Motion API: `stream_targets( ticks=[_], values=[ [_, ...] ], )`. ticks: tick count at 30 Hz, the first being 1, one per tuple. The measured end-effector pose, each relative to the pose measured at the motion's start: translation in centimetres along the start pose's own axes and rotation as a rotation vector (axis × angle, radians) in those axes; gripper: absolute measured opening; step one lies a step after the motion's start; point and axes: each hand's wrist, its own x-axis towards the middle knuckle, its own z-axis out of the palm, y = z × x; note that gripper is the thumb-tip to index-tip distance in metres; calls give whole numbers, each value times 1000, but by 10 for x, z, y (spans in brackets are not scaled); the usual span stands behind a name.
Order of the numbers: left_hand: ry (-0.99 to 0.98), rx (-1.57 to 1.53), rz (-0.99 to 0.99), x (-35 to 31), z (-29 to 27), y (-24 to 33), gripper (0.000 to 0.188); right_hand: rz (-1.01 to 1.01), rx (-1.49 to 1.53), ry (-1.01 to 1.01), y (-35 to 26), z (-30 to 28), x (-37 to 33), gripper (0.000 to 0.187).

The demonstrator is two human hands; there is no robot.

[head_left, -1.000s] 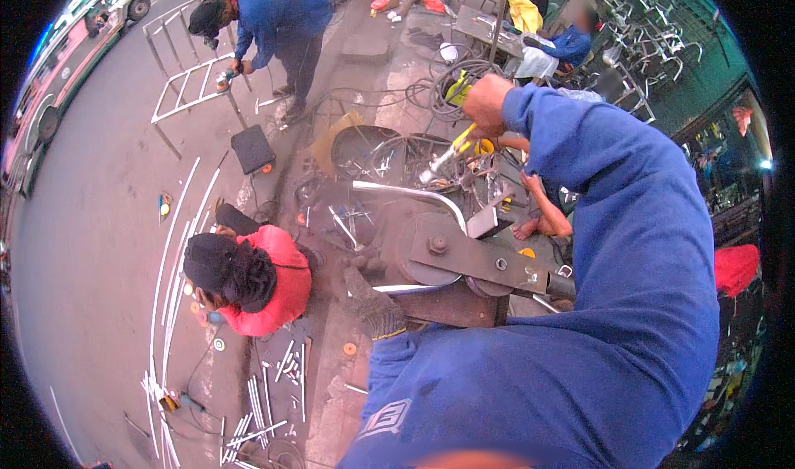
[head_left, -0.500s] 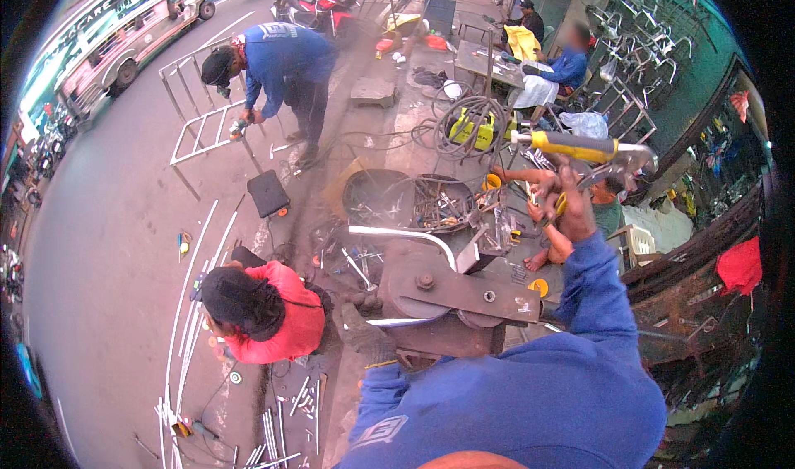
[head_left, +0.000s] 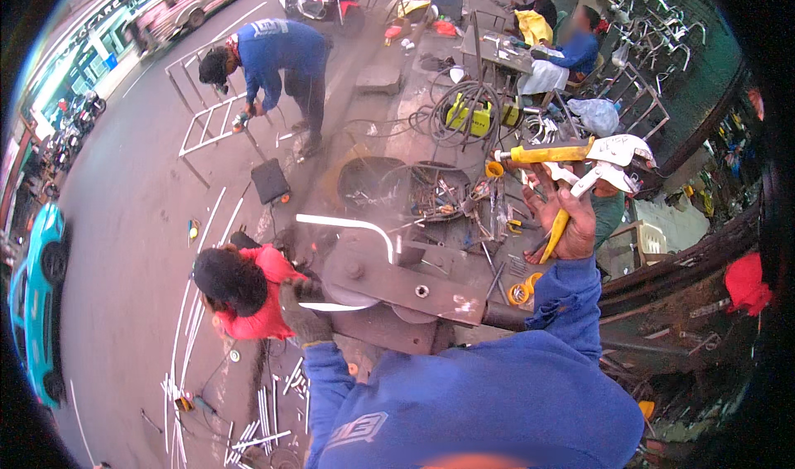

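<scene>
My left hand [head_left: 306,313], in a dark glove, is closed around the near end of a shiny metal tube [head_left: 344,223]. The tube curves in a U around a steel pipe bender [head_left: 406,283], whose flat plate and bolts hide part of it. Raised at the right, my bare right hand [head_left: 571,221] holds yellow-handled locking pliers [head_left: 551,152]. Their lower handle crosses my palm, and several fingers are spread. The pliers' pale jaw end points right, and the two handles stand apart.
A person in a red top [head_left: 269,291] crouches left of the bender. Farther off, a person in blue [head_left: 286,59] bends over a metal frame [head_left: 207,129]. A tool basin [head_left: 439,167], coiled cable [head_left: 468,113] and yellow tape rolls [head_left: 522,291] lie ahead. Cut tubes [head_left: 265,415] lie at lower left.
The pliers have turned in my right hand, and their lower handle now swings away with fingers spread. My left hand stays on the tube. A teal car has come into view at left.
</scene>
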Motion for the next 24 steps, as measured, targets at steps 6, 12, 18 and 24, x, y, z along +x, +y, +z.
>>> stream_targets(
  ticks=[6, 12, 18, 24],
  values=[
    [-241, -11, -19, -6, 9, 15, 18, 214, 257, 169, -5, -38, 6, 65],
    [1, -100, -71, 2, 8, 16, 13, 497, 734, -141, 42, -72, 15, 53],
    [75, -59, 8, 12, -5, 8, 18, 586, 218, -97, 71, -51, 14, 33],
    [-37, -132, -38, 10, -2, 9, 21, 304, -614, -438, 80, 29, 16, 24]
  ],
)
